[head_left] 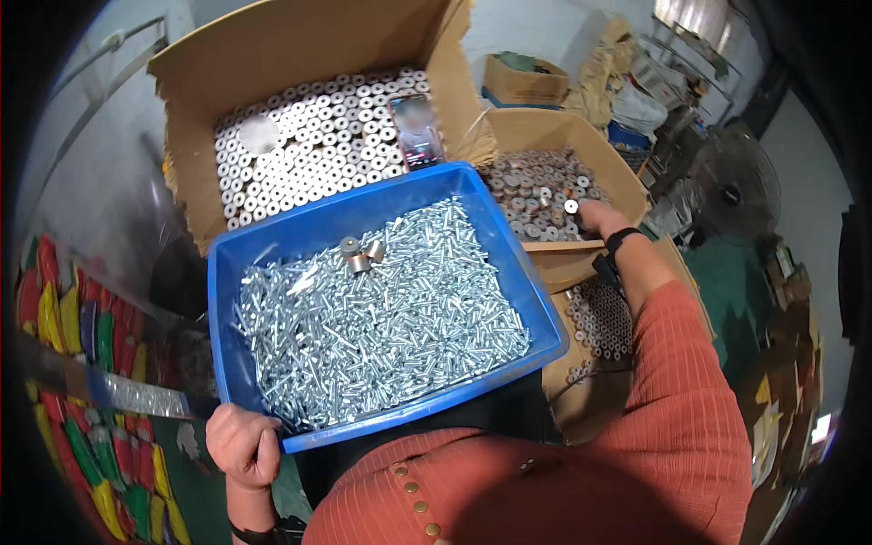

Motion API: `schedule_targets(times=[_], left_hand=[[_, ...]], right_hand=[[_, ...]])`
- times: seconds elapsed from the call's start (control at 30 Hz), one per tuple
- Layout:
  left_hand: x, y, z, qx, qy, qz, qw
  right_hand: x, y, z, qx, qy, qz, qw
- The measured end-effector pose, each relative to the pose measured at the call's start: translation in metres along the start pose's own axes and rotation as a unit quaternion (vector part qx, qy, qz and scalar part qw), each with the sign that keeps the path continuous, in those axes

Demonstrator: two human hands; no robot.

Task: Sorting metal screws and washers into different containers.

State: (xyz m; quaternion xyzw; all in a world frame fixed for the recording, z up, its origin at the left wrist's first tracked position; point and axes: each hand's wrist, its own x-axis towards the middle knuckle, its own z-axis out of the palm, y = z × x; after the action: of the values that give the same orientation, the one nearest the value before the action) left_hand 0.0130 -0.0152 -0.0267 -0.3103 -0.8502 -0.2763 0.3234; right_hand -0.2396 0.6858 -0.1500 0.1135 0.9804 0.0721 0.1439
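Note:
My left hand [243, 445] is closed beside the near left corner of the blue plastic bin [359, 427]. Whatever it may hold is hidden by its curled fingers. The bin holds many short shiny metal pins [391, 318], with a few metal rollers [359, 262] lying on top. Over on the right, my right hand [599, 218] reaches into a cardboard box [604, 150] of round metal rollers [527, 195]. Its fingers are closed at a pale-ended metal roller [570, 206] with a dark centre hole; the fingertips are partly hidden.
Behind the bin, a large cardboard box [309, 41] contains neat rows of pale rollers [309, 163] and a phone [416, 132]. A lower box with stacked rollers [601, 318] sits under my right arm. A fan [731, 182] stands far right; colourful bundles [82, 318] are at left.

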Motion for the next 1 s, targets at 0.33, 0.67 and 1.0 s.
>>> schedule_targets(times=[0.33,0.67,1.0], left_hand=[[0.002,0.001,0.000,0.001,0.015,-0.004,1.000],[0.004,-0.009,-0.003,-0.057,0.037,0.035,0.997],[-0.005,-0.011,-0.006,-0.079,0.055,0.041,0.994]], right_hand=[[0.001,-0.014,-0.012,-0.167,-0.075,-0.022,0.983],[-0.020,0.031,-0.030,0.417,0.057,0.055,0.906],[-0.214,-0.297,-0.231,0.333,-0.042,-0.312,0.889]])
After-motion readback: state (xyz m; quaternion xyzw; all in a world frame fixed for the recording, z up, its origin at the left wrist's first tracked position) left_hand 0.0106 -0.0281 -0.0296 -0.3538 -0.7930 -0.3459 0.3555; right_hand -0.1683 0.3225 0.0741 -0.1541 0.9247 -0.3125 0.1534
